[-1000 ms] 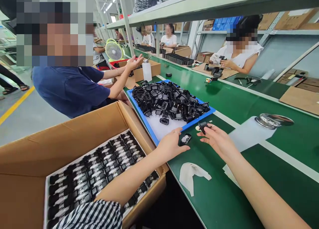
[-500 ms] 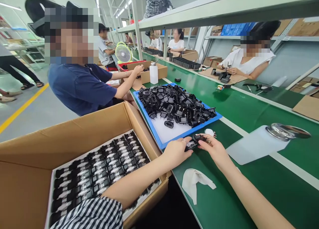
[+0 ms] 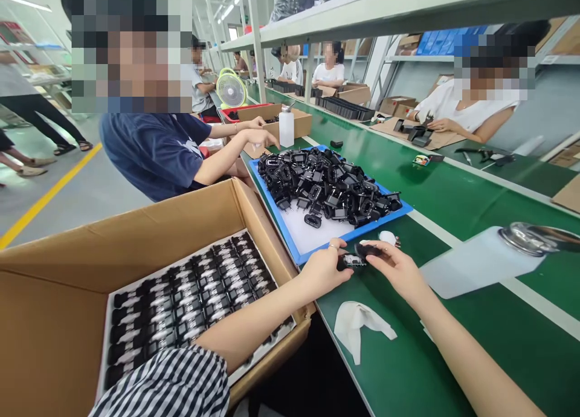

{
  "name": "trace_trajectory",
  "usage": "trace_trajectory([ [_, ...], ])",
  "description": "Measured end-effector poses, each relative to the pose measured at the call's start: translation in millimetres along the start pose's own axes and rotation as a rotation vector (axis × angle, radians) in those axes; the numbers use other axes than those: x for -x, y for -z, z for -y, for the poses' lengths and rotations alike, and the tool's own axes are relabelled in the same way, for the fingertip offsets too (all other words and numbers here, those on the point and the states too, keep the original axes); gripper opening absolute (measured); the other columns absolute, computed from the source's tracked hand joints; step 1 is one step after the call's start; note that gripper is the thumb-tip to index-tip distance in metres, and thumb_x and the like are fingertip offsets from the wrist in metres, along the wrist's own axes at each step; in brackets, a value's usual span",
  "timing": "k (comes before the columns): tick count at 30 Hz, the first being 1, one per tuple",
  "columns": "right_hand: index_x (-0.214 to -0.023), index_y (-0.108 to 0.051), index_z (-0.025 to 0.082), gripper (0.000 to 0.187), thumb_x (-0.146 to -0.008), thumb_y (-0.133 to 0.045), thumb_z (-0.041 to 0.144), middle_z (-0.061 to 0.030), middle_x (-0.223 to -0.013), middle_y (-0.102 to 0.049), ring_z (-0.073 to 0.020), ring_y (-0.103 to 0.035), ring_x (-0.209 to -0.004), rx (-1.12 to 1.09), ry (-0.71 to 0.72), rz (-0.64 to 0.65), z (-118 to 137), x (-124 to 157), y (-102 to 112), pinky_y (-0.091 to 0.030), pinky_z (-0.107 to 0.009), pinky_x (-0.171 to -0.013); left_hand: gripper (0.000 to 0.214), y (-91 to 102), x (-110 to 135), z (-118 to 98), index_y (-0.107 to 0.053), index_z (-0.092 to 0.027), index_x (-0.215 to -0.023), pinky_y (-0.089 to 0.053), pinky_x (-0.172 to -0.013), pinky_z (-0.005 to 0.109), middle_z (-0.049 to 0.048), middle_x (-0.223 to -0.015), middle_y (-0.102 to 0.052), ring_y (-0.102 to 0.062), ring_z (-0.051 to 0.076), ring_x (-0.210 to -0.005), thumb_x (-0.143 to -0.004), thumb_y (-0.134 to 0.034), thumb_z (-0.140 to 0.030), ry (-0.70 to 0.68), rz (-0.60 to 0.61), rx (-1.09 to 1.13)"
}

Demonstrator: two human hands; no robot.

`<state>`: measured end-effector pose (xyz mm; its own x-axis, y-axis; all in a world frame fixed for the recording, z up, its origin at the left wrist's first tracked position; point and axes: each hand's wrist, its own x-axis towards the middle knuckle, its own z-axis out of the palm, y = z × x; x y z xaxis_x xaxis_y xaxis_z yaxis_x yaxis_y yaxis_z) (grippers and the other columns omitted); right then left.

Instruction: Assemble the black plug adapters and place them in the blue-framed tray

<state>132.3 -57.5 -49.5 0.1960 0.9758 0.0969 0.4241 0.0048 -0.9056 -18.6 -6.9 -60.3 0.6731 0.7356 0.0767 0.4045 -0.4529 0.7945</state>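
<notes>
1. Head view: the silver-marked part [image 3: 352,260] is black with pale, shiny details; the dark part [image 3: 368,249] looks plain black, partly covered.
2. Your left hand [image 3: 324,269] is clamped on the silver-marked part; your right hand [image 3: 399,275] pinches the dark part.
3. Both sit between your hands, above the worktop [image 3: 399,368], just beside the blue tray [image 3: 281,226].

One head-worn camera looks forward and down across the worktop [image 3: 399,374], which runs from the lower right toward the upper centre. The left fingers [image 3: 330,254] and right fingers [image 3: 388,254] sit at close range, right of centre; the carton [image 3: 49,320] stands near the lens at lower left, and a shelf [image 3: 408,15] crosses the upper right.
</notes>
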Motion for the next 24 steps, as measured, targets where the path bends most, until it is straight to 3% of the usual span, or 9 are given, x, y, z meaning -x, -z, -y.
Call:
trace_trajectory([
  [5,-0.084,-0.055,0.021,0.029,-0.063,-0.045,0.038,-0.0045,-0.092,-0.055,-0.0211,-0.050,-0.085,0.219,0.078,0.081,5,2,-4,-0.043,-0.034,-0.073,0.045,2.4,1,-1,-0.032,-0.017,-0.106,-0.042,-0.071,0.027,0.0033,-0.090,-0.057,-0.054,0.016,-0.080,-0.064,-0.047,-0.024,-0.049,0.016,-0.049],
  [11,-0.077,-0.058,0.025,0.029,-0.057,-0.049,0.044,-0.0027,-0.088,-0.058,-0.0244,-0.052,-0.082,0.314,0.071,0.066,5,-1,2,-0.043,-0.037,-0.073,0.040,5.1,2,-3,-0.040,-0.018,-0.103,-0.043,-0.067,0.028,0.0040,-0.087,-0.057,-0.054,0.018,-0.076,-0.065,-0.046,-0.029,-0.087,0.024,-0.192],
  [17,-0.073,-0.060,0.030,0.028,-0.048,-0.055,0.042,-0.0026,-0.083,-0.060,-0.0252,-0.057,-0.068,0.277,0.005,0.114,-1,-9,6,-0.050,-0.033,-0.057,0.038,5.3,4,-6,-0.044,-0.020,-0.101,-0.044,-0.059,0.028,0.0045,-0.079,-0.058,-0.056,0.020,-0.069,-0.064,-0.047,-0.029,-0.124,-0.047,-0.230],
  [21,-0.070,-0.059,0.029,0.025,-0.049,-0.055,0.042,-0.0035,-0.084,-0.060,-0.0271,-0.054,-0.078,0.249,-0.059,0.101,4,-7,4,-0.047,-0.036,-0.067,0.039,5.5,2,-4,-0.044,-0.019,-0.100,-0.044,-0.060,0.028,0.0042,-0.081,-0.058,-0.055,0.019,-0.070,-0.062,-0.050,-0.029,-0.110,-0.035,-0.163],
  [24,-0.076,-0.053,0.022,0.034,-0.050,-0.053,0.044,-0.0059,-0.086,-0.057,-0.0267,-0.052,-0.083,0.073,-0.151,0.059,5,-3,-2,-0.045,-0.040,-0.070,0.051,3.3,1,-3,-0.042,-0.015,-0.102,-0.043,-0.068,0.027,0.0048,-0.090,-0.056,-0.053,0.018,-0.079,-0.057,-0.057,-0.035,-0.092,0.020,-0.045],
])
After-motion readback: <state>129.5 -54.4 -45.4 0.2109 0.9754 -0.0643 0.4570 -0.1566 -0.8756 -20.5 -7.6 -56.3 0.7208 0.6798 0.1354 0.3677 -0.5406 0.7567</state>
